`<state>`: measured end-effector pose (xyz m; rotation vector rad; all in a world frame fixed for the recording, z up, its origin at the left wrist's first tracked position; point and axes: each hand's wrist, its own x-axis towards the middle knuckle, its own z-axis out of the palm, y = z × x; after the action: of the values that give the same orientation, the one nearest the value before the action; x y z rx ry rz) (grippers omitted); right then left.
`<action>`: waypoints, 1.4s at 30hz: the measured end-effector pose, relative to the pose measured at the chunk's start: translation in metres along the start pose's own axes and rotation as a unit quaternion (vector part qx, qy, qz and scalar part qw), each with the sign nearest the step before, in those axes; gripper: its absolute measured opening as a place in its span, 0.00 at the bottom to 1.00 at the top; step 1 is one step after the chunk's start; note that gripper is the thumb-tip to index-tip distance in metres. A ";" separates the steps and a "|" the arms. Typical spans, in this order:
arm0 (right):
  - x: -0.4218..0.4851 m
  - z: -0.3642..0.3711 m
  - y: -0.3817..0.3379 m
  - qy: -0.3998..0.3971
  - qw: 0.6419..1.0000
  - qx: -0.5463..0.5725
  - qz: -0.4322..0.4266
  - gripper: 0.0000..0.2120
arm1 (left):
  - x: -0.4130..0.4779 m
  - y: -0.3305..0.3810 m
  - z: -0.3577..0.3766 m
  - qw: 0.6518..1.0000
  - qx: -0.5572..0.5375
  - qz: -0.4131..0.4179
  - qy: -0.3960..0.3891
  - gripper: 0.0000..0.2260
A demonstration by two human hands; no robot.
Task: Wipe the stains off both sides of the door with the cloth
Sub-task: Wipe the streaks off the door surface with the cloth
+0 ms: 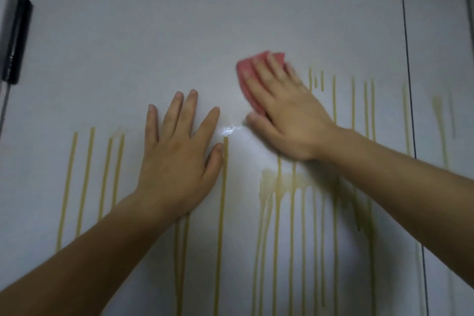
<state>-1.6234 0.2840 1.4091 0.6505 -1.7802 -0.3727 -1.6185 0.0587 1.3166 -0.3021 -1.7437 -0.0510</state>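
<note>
- At 9 o'clock of the view, a black hinge (17,40) sits on the far left edge of the pale door (179,20).
- At about 7 o'clock, 4 thin yellow drip stains (87,174) run down the door, untouched by my reading.
- Just left of centre, the left hand (177,159) lies flat and empty on the door, fingers spread wide, seemingly bracing the panel.
- At 1 o'clock from centre, the right hand (287,115) presses a pink cloth (247,72) flat against the door, fingers splayed over it; the cloth peeks out above and left of the fingertips.
- The cloth looks soft, light and limp, so a flat palm on top probably controls it better than a pinch; once damp it may slide or bunch.
- From 5 to 3 o'clock, a smeared patch and many more streaks (284,187) remain, some under the right forearm.
- At the far right, a dark vertical seam (407,59) marks the door's edge; the other side is not visible.
</note>
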 end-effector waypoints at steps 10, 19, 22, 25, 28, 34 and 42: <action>-0.026 0.001 0.027 0.002 1.000 0.006 0.025 0.36 | 0.006 0.039 -0.001 0.998 -0.006 -0.065 -0.010 0.28; -0.043 -0.006 0.067 0.025 0.993 0.036 0.111 0.35 | 0.021 0.073 0.015 0.999 0.010 0.029 -0.019 0.28; -0.076 0.005 0.057 -0.005 1.000 0.003 -0.006 0.34 | 0.020 0.076 0.016 1.000 0.019 0.020 -0.013 0.28; -0.074 -0.003 0.098 0.010 0.997 0.007 0.072 0.34 | 0.023 0.083 0.013 1.000 0.012 0.011 -0.012 0.27; -0.069 -0.009 0.115 0.034 0.982 0.046 0.180 0.35 | 0.029 0.099 0.012 0.999 0.003 0.036 -0.018 0.28; -0.106 0.000 0.120 0.004 0.999 -0.009 0.045 0.33 | 0.041 0.128 0.020 0.995 0.005 0.092 -0.048 0.30; -0.141 0.004 0.130 0.005 0.995 0.015 0.094 0.34 | 0.041 0.162 0.030 0.992 -0.002 0.116 -0.042 0.30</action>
<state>-1.6304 0.4718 1.3713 0.5008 -1.8222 -0.2144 -1.6173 0.2278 1.3294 -0.5138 -1.7816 0.1277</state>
